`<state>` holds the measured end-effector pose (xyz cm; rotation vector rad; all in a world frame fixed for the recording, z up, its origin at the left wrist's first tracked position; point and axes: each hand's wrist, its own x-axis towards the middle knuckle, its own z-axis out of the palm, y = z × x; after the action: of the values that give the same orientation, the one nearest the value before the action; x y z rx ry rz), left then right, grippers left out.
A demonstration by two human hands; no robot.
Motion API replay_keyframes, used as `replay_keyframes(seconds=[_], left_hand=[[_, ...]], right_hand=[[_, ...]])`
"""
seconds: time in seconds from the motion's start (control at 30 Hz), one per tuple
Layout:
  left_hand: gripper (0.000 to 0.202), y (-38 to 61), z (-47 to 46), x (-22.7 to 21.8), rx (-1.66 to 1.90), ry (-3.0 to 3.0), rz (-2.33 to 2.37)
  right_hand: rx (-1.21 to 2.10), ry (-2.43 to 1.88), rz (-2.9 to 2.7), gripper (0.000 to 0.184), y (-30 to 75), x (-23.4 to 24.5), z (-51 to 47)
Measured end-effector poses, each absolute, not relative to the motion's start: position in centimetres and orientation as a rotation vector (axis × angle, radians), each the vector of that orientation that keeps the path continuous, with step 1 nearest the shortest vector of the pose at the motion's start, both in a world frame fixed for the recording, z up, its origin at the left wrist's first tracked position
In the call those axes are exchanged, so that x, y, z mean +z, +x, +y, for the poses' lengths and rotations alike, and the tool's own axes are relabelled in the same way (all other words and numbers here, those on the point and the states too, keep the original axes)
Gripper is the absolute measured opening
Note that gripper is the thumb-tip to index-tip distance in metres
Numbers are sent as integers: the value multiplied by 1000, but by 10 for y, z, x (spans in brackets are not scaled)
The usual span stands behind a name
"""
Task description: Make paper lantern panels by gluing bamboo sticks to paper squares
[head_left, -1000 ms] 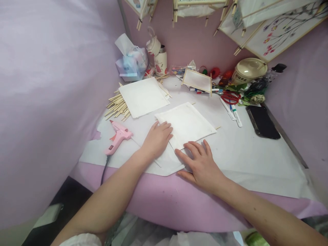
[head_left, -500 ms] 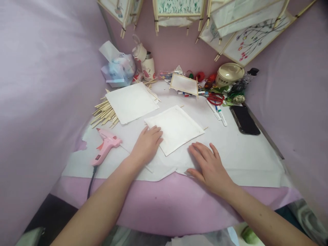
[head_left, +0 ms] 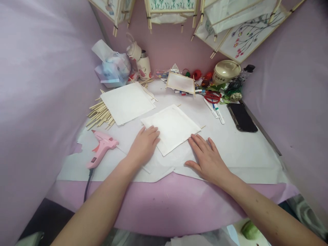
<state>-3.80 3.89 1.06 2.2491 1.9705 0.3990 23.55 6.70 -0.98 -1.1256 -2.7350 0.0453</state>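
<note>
1. White and plain, the four-cornered panel (head_left: 171,130) is placed between the fingers of both hands and just ahead of them, one corner being pointed toward the body.
2. Beyond the right fingertips, a thin pale stick end (head_left: 203,127) is seen protruding at the panel's right corner.
3. Fingers of the left hand (head_left: 144,145) are laid unclenched on the left edge, which is partly covered by them.
4. Fingers of the right hand (head_left: 208,159) are extended and released, tips at the near edge; whether it is touched cannot be told.
5. Behind the left fingers, a white rod (head_left: 146,169) is partly hidden under the wrist.
</note>
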Motion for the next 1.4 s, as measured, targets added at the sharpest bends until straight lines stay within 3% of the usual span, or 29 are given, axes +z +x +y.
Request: replay_keyframes(seconds=[0.37, 0.93, 1.4], left_hand=[[35, -39, 39, 10, 412, 2215, 1965], [34, -39, 38, 12, 423, 2190, 1974], [35, -38, 38, 14, 401, 2172, 1973]], right_hand=[[89, -1090, -2768, 79, 231, -4, 74], [157, -1125, -2594, 55, 266, -6, 97], [64, -1142, -2696, 64, 261, -8, 117]])
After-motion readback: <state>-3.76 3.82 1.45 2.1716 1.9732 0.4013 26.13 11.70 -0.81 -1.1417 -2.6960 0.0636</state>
